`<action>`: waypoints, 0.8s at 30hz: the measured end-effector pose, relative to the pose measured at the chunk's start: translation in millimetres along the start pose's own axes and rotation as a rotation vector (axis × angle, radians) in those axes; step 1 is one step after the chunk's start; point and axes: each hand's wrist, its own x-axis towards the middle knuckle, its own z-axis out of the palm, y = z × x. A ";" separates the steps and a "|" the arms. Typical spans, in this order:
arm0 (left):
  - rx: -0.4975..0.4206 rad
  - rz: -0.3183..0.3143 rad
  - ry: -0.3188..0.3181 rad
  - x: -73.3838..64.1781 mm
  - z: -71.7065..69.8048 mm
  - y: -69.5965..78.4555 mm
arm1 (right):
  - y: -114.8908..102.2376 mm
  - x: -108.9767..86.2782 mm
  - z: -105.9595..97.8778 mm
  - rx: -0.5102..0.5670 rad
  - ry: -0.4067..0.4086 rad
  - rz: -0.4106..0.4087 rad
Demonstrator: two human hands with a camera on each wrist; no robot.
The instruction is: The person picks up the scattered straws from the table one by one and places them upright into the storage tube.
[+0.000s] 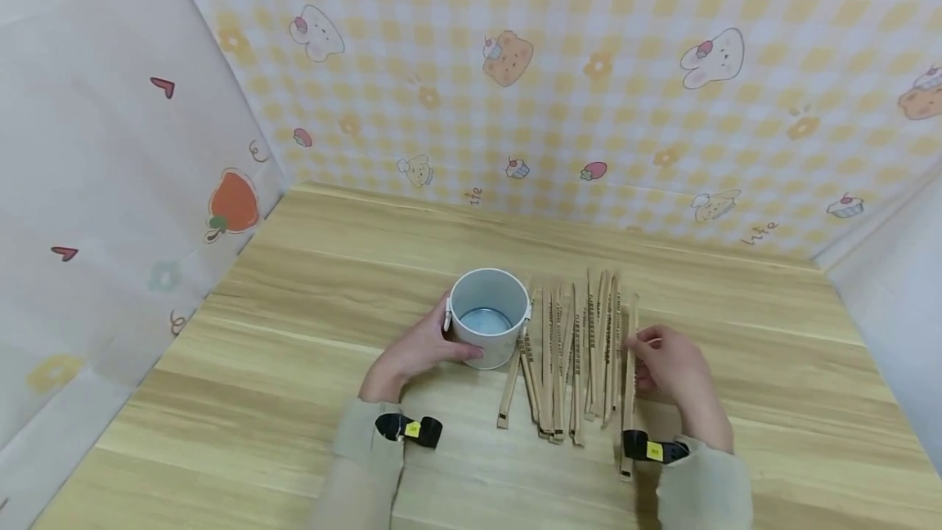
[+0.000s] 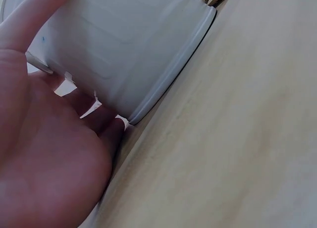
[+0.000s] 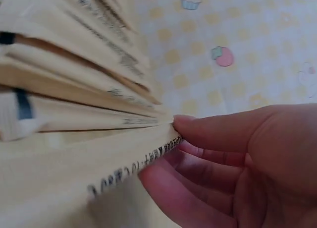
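A small white pail (image 1: 502,345) with side handle lugs stands upright on the table, and no straw shows inside it. My left hand (image 1: 418,352) grips it from the left, thumb across its front; in the left wrist view the fingers wrap behind the pail's wall (image 2: 124,44). To its right lie several straws (image 1: 559,358) in brown paper wrappers with dark print, roughly side by side. My right hand (image 1: 673,362) pinches one wrapped straw (image 1: 630,383) at the row's right end. The right wrist view shows thumb and fingers on that straw's printed wrapper (image 3: 124,163).
The wood-grain table (image 1: 243,350) runs back to a yellow checked cloth (image 1: 441,105) with cartoon prints. A white cloth wall (image 1: 110,145) closes off the left side, and another pale one (image 1: 898,285) the right. Black cameras sit on both wrists.
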 end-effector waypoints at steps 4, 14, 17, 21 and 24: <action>0.010 0.002 0.001 -1.5 -1.9 2.0 | -9.9 -10.1 -8.3 -0.021 0.023 -0.078; 0.019 0.066 0.026 3.0 -8.5 5.7 | -64.1 -38.4 -21.0 -0.008 0.457 -0.331; 0.013 0.079 0.007 2.8 -7.5 7.0 | -82.5 -52.3 -21.3 0.077 0.628 -0.361; 0.014 0.068 -0.001 0.4 -5.2 5.8 | -105.9 -68.7 -18.2 0.217 0.752 -0.478; 0.034 0.045 0.001 -2.8 -4.7 3.5 | -121.1 -77.7 -12.3 0.423 0.766 -0.633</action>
